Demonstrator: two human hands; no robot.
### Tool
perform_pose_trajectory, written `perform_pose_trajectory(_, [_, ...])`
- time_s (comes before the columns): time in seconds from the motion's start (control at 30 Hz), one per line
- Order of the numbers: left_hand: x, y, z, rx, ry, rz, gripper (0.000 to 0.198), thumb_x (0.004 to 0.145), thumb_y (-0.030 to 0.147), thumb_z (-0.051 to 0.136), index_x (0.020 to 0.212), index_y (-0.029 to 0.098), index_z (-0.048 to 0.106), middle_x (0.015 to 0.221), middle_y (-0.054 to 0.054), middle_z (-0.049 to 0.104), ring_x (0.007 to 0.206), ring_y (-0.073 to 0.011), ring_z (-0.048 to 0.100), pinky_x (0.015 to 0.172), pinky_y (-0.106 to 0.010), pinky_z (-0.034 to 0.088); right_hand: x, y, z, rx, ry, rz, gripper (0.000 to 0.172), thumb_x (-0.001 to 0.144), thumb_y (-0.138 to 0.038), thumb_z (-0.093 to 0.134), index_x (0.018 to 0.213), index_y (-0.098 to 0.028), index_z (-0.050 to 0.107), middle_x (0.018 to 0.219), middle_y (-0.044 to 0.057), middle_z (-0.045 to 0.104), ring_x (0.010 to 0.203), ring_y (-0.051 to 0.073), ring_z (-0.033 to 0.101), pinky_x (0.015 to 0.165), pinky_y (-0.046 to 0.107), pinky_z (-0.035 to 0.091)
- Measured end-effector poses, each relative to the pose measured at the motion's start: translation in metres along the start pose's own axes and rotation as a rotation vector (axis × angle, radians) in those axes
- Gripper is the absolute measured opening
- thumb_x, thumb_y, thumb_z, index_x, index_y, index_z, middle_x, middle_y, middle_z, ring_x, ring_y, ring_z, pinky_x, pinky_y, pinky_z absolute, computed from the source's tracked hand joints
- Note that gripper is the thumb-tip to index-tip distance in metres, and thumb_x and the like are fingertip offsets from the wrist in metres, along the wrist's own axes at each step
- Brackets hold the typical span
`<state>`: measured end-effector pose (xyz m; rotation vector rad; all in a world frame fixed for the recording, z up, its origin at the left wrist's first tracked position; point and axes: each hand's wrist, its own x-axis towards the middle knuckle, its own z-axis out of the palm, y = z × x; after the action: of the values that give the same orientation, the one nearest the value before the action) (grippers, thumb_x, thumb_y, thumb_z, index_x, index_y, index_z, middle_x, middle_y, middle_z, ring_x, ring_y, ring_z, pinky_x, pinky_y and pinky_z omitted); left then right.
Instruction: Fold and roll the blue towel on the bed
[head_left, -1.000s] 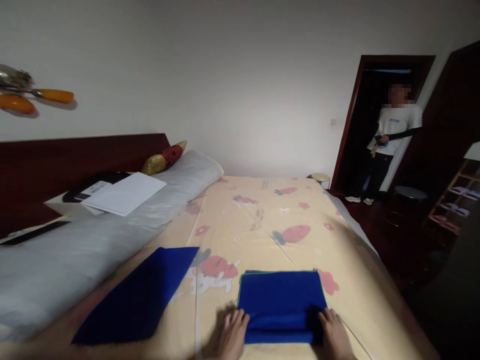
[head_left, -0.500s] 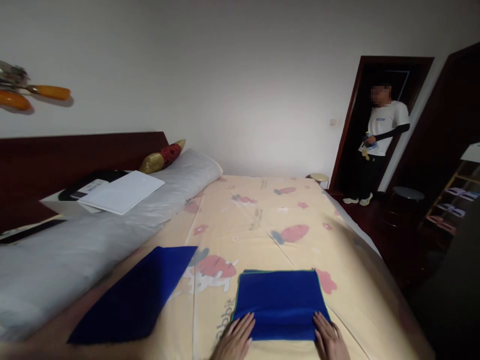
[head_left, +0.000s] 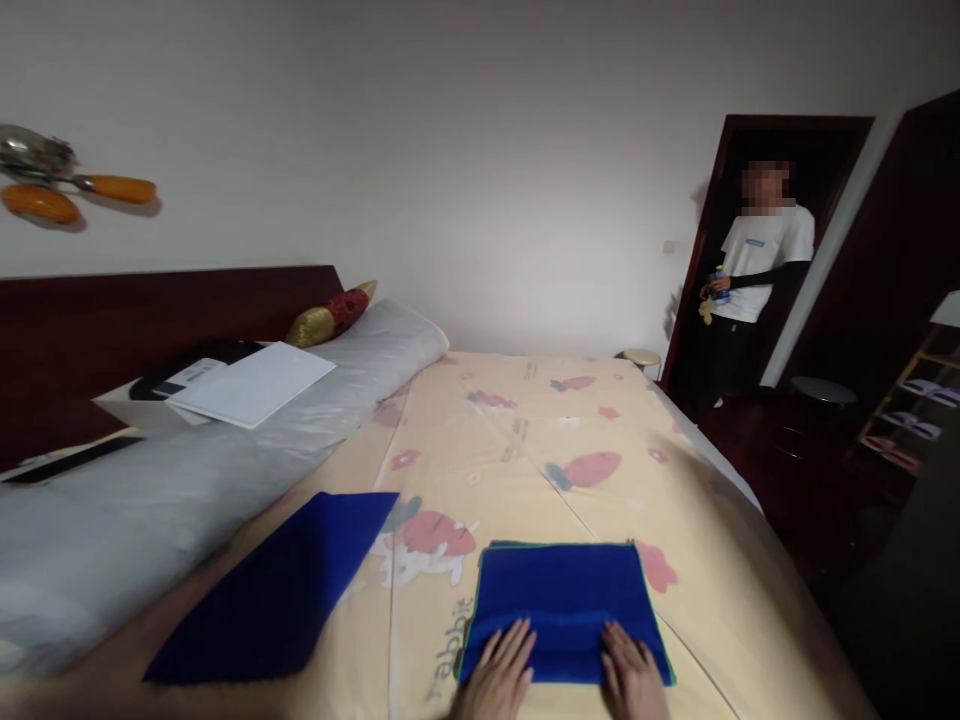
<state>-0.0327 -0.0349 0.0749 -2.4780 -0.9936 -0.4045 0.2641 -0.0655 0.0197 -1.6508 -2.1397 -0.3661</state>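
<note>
Folded towel (head_left: 564, 605) at near edge of bed (head_left: 525, 440). Left hand (head_left: 501, 675) and right hand (head_left: 631, 675) flat on its near half, fingers spread, gripping nothing. Step: pressing fold flat. Next likely calls for even pressure, edges aligned. Second cloth (head_left: 281, 585) toward near left corner.

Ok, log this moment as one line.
left hand: flat on folded blue towel | right hand: flat on it | bed

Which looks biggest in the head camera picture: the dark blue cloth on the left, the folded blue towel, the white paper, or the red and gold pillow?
1. Dark blue cloth
2. Folded blue towel
3. White paper
4. Red and gold pillow

The paper and pillow lie farther from the camera, so their true sizes stay unsure.
</note>
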Motion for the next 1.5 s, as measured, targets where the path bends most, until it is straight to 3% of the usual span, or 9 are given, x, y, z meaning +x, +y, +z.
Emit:
perform_pose_trajectory(0.17, [-0.038,-0.045,-0.006,0.107,0.028,-0.075,0.055,0.092,0.036,0.043,0.144,0.029,0.025,0.138,0.007,0.058,0.122,-0.008,0.055,0.096,-0.025,0.048,-0.036,0.067,-0.001,-0.151,0.067,0.073,0.039,0.081,-0.046,0.055,0.115,-0.03,0.063,0.125,0.001,0.066,0.115,0.027,0.062,0.084,0.041,0.053])
perform_pose_trajectory(0.27, [-0.022,-0.024,-0.001,0.064,0.062,-0.116,0.056,0.092,0.034,0.043,0.144,0.029,0.023,0.132,0.006,0.063,0.119,-0.0106,0.058,0.095,-0.027,0.05,-0.021,0.035,0.0,-0.118,0.044,0.142,0.042,0.076,-0.043,0.059,0.114,-0.026,0.064,0.131,0.007,0.062,0.121,0.032,0.057,0.09,0.047,0.05])
perform_pose_trajectory(0.4, [0.023,0.029,0.004,-0.089,-0.002,-0.079,0.055,0.093,0.026,0.037,0.145,0.027,0.021,0.142,0.006,0.052,0.128,-0.0096,0.051,0.1,-0.023,0.049,0.019,-0.042,-0.006,0.179,-0.137,0.018,0.044,0.089,-0.037,0.041,0.132,-0.031,0.049,0.141,0.0,0.053,0.127,0.019,0.052,0.098,0.036,0.049])
perform_pose_trajectory(0.5, [0.033,0.038,0.005,-0.157,-0.049,-0.104,0.056,0.094,0.031,0.035,0.146,0.028,0.015,0.145,0.004,0.049,0.128,-0.0105,0.051,0.099,-0.025,0.051,0.029,-0.058,-0.011,0.29,-0.256,-0.021,0.045,0.094,-0.04,0.03,0.136,-0.034,0.042,0.142,-0.003,0.051,0.131,0.017,0.048,0.103,0.038,0.047])
perform_pose_trajectory(0.63, [-0.001,-0.005,0.001,-0.091,-0.094,-0.179,0.057,0.094,0.037,0.036,0.146,0.03,0.013,0.143,0.003,0.051,0.127,-0.0121,0.052,0.098,-0.03,0.05,0.001,0.0,-0.008,0.159,-0.194,0.177,0.044,0.093,-0.043,0.033,0.133,-0.029,0.048,0.14,0.002,0.054,0.13,0.021,0.049,0.102,0.044,0.046])
perform_pose_trajectory(0.8, [-0.03,-0.036,0.001,-0.057,-0.109,-0.202,0.058,0.094,0.037,0.039,0.145,0.031,0.013,0.143,0.003,0.052,0.128,-0.0138,0.051,0.103,-0.035,0.045,-0.025,0.056,-0.009,0.013,-0.141,0.155,0.037,0.088,-0.035,0.044,0.122,-0.03,0.059,0.135,0.003,0.059,0.127,0.028,0.053,0.097,0.049,0.044])
perform_pose_trajectory(0.93, [-0.002,0.003,0.007,-0.157,-0.118,-0.202,0.055,0.094,0.029,0.034,0.145,0.03,0.015,0.143,0.0,0.052,0.13,-0.0157,0.05,0.103,-0.036,0.046,0.004,0.012,-0.022,0.12,-0.153,0.276,0.042,0.093,-0.042,0.035,0.125,-0.027,0.056,0.138,0.004,0.057,0.13,0.025,0.05,0.103,0.048,0.04])
perform_pose_trajectory(1.13, [0.041,0.053,0.003,-0.347,-0.188,-0.129,0.054,0.095,0.03,0.028,0.146,0.03,0.011,0.152,-0.001,0.039,0.137,-0.0165,0.041,0.109,-0.039,0.045,0.035,-0.053,-0.031,0.374,-0.324,0.084,0.046,0.095,-0.043,0.028,0.137,-0.033,0.042,0.146,0.001,0.047,0.136,0.019,0.042,0.109,0.045,0.038])
perform_pose_trajectory(1.5, [-0.029,-0.045,-0.004,-0.141,-0.164,-0.178,0.055,0.094,0.036,0.037,0.144,0.034,0.015,0.146,0.002,0.048,0.131,-0.0142,0.048,0.108,-0.034,0.04,-0.013,0.047,-0.019,0.114,-0.135,0.269,0.044,0.091,-0.047,0.035,0.128,-0.031,0.053,0.138,0.005,0.056,0.131,0.027,0.049,0.103,0.05,0.039])
